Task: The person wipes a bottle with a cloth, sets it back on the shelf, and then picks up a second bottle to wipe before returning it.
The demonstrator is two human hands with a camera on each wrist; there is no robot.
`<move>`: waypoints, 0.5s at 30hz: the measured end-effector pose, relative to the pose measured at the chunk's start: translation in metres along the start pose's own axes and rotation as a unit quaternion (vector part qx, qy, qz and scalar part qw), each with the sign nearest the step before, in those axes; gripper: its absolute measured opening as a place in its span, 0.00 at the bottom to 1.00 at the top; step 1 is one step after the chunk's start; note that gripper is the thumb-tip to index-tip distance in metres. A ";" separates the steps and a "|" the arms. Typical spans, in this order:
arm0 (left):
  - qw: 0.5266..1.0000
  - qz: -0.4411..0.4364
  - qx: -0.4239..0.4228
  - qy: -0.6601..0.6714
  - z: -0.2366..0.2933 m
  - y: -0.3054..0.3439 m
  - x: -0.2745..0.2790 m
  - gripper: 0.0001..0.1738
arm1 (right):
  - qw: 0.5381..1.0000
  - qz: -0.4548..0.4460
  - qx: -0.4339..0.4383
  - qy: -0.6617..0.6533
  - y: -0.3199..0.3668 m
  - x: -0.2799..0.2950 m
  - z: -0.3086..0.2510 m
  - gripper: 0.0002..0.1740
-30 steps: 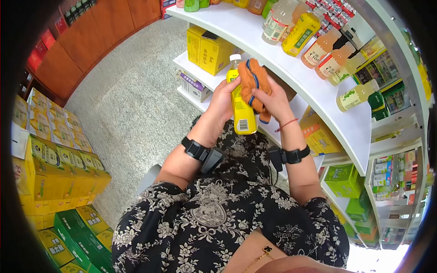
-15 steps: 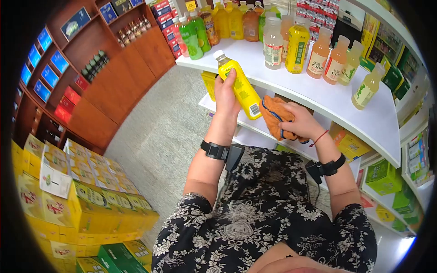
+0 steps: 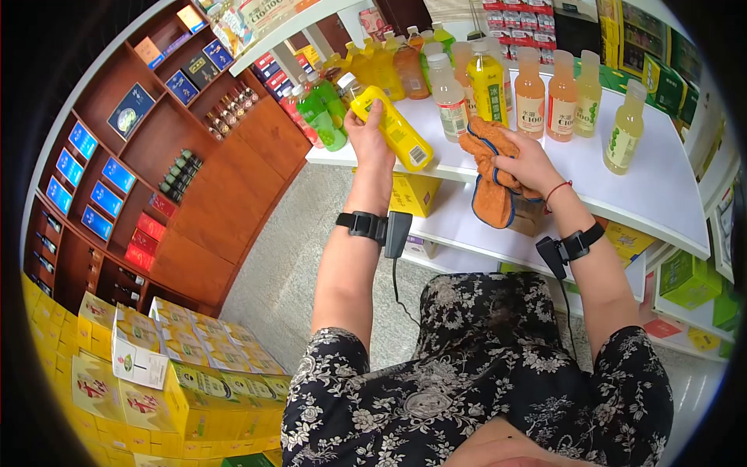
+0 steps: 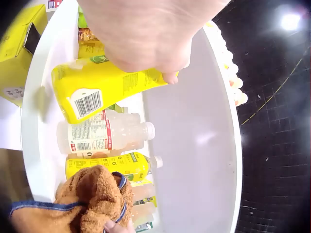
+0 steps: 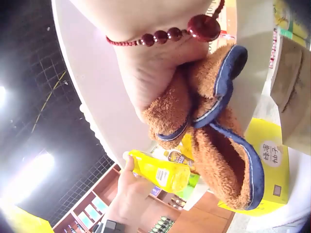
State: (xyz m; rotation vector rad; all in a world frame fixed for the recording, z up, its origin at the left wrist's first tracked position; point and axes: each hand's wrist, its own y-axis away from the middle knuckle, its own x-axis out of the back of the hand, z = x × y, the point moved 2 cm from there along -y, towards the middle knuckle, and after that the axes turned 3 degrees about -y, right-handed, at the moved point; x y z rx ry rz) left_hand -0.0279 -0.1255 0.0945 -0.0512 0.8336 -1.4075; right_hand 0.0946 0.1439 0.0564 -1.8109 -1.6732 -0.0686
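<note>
In the head view my left hand (image 3: 370, 138) grips a yellow-labelled drink bottle (image 3: 398, 134) near its neck, tilted with the white cap up and to the left. The bottle (image 4: 104, 87) overlaps the shelf edge in the left wrist view, its barcode showing. My right hand (image 3: 529, 165) holds a bunched orange cloth (image 3: 492, 204) with blue edging, to the right of the bottle and apart from it. Close up in the right wrist view, the cloth (image 5: 221, 160) hangs in folds out of the palm; most of the fingers are hidden behind it.
A curved white shelf (image 3: 576, 175) carries rows of drinks: green bottles (image 3: 320, 117) at left, a clear bottle (image 3: 449, 101) and peach-coloured bottles (image 3: 530, 93) in the middle, a lone pale bottle (image 3: 625, 128) at right. Stacked yellow cartons (image 3: 226, 397) stand at lower left, a wooden cabinet (image 3: 226, 202) behind.
The bottle and cloth were together at first; they have moved apart. The left hand has raised the bottle toward the shelf's left side, and the right hand has moved right with the cloth. The view has tilted up.
</note>
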 end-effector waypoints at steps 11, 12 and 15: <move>0.997 -0.034 0.055 -0.032 -0.032 -0.045 -0.031 0.39 | 0.968 0.002 -0.073 -0.239 -0.009 -0.015 0.039 0.33; 0.998 -0.031 0.054 -0.030 -0.037 -0.051 -0.034 0.39 | 0.969 -0.001 -0.073 -0.236 -0.011 -0.013 0.038 0.33; 0.998 -0.042 0.042 -0.012 -0.057 -0.067 -0.039 0.43 | 0.979 0.006 -0.074 -0.188 -0.016 -0.014 0.044 0.34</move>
